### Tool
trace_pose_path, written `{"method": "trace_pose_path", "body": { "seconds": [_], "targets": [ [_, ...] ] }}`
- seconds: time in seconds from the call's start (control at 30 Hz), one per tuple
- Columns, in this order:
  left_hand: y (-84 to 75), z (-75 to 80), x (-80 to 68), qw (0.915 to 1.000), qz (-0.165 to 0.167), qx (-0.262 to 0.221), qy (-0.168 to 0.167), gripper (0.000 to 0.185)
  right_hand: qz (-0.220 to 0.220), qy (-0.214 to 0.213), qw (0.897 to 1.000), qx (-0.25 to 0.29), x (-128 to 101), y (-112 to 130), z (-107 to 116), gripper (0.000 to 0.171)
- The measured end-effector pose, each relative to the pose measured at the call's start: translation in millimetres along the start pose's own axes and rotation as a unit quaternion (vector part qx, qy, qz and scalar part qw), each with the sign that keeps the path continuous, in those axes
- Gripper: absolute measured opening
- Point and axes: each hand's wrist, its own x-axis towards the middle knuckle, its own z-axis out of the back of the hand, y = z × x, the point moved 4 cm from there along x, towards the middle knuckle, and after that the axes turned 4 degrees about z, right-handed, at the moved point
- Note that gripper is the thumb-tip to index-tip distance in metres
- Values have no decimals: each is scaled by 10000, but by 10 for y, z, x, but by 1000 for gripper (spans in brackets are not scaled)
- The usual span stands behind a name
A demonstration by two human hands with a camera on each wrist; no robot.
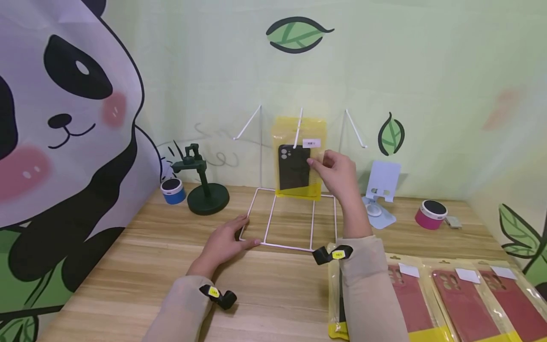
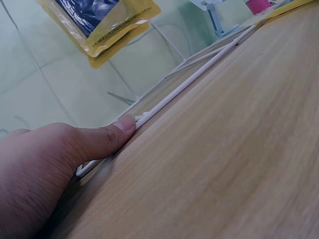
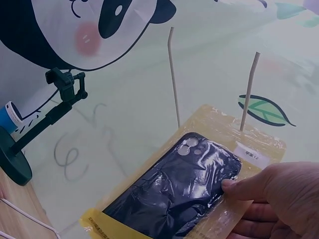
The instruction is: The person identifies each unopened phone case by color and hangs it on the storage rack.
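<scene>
Closest to the camera are the left sleeve [image 1: 181,308] and the right sleeve [image 1: 367,280], at the bottom of the frame. Going from the left, a panda drawing [image 1: 96,152] fills the left side, then come a blue cylinder [image 1: 173,194] and a dark green stand [image 1: 208,199]. Next, the left hand [image 1: 222,243], thumb and fingers spread apart, rests on the near left corner of a white wire rack [image 1: 288,246]. At the centre is a yellow bag [image 1: 284,133] with a dark phone case [image 1: 292,168] inside; the right hand [image 1: 337,173] pinches its right edge. One rack prong [image 1: 298,126] crosses before the bag's upper part; whether it passes through a hole, I cannot tell. Further right stand a pale blue holder [image 1: 384,183] and a pink cylinder [image 1: 430,216]. At the lower right, bagged red cases [image 1: 463,299] lie in a row, partly hidden by the right sleeve.
</scene>
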Motion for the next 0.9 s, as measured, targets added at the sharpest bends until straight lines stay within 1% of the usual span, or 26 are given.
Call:
{"method": "trace_pose_path", "body": {
  "seconds": [0.13,0.23,0.3,0.4,0.5,0.53,0.63,0.73,0.8,0.83,0.9],
  "targets": [
    [-12,24,-6,10000,-26,-25,-45,88,64,111,9999,-106,-2,33,18,45],
    [-22,21,-9,9999,-49,-62,-62,88,61,311,9991,-299,-22,44,48,41],
    [-18,13,-8,9999,-31,-87,-54,88,-19,532,9978,-391,-57,34,76,37],
    [9,16,11,9999,-2,-113,-40,89,-218,922,9943,-484,-136,-17,138,43],
    [25,-2,35,9999,-47,-125,-94,89,-295,1314,9884,-697,-270,-128,252,47],
    [30,4,44,9998,-69,-128,-124,89,-227,1436,9861,-805,-320,-168,294,45],
    [39,37,61,9997,-105,-125,-194,89,127,1858,9756,-1166,-499,-322,416,44],
    [38,49,66,9997,-131,-132,-185,88,387,2465,9601,-1266,-752,-572,503,44],
    [36,32,61,9997,-143,-125,-152,88,308,2952,9472,-1216,-954,-803,533,47],
    [35,15,53,9997,-161,-132,-125,88,204,3206,9405,-1105,-1060,-929,538,47],
    [37,-24,33,9997,-190,-145,-78,88,-48,3561,9303,-881,-1242,-1167,544,47]
  ]
}}
